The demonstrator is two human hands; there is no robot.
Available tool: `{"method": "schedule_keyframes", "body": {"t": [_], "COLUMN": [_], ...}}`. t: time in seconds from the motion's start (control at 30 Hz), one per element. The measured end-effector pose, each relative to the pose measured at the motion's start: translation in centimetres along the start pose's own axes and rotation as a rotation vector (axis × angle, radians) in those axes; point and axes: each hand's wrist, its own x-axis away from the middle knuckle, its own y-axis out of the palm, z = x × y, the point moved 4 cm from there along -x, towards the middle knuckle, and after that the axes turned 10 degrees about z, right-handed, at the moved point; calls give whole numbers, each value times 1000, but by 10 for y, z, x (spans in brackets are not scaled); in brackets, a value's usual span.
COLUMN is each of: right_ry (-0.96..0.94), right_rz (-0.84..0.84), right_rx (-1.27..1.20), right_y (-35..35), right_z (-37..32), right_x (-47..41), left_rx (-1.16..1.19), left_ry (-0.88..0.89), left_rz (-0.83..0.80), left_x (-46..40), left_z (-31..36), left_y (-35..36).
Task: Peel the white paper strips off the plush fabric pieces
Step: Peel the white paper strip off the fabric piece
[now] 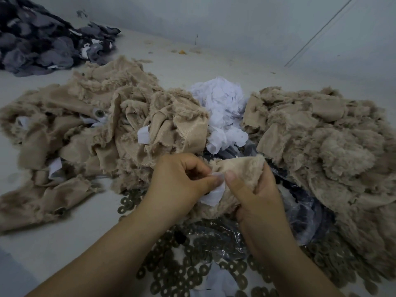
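Both hands meet low in the centre of the frame. The right hand [256, 197] grips a beige plush piece [231, 170], thumb pressed on top. The left hand [182, 183] pinches a white paper strip [214, 194] hanging off that piece. Heaps of plush [102, 125] lie left and right, a pile of peeled paper [222, 112] sits between them, and small dark rings [192, 264] are scattered below.
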Motion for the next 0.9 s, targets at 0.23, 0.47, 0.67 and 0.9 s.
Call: {"method": "schedule_keyframes", "body": {"t": [0.23,0.47,0.67,0.9], "right_ry": [-140,-40,-54,-110], "right_rz": [-98,-58,-70,-62], "right_rx": [84,25,25,77], "right_y": [0,-3,-3,-4], "right_z": [-2,1,0,-3], "right_x": [-2,-4,-4,-3], "left_rx": [-13,-52,48,27], "left_ry": [29,293,208,153], "left_rz": [19,-33,-87,-13], "left_x": [2,5,4,6], "left_z": [-2,9,4,2], "left_y": [2,4,2,1]}}
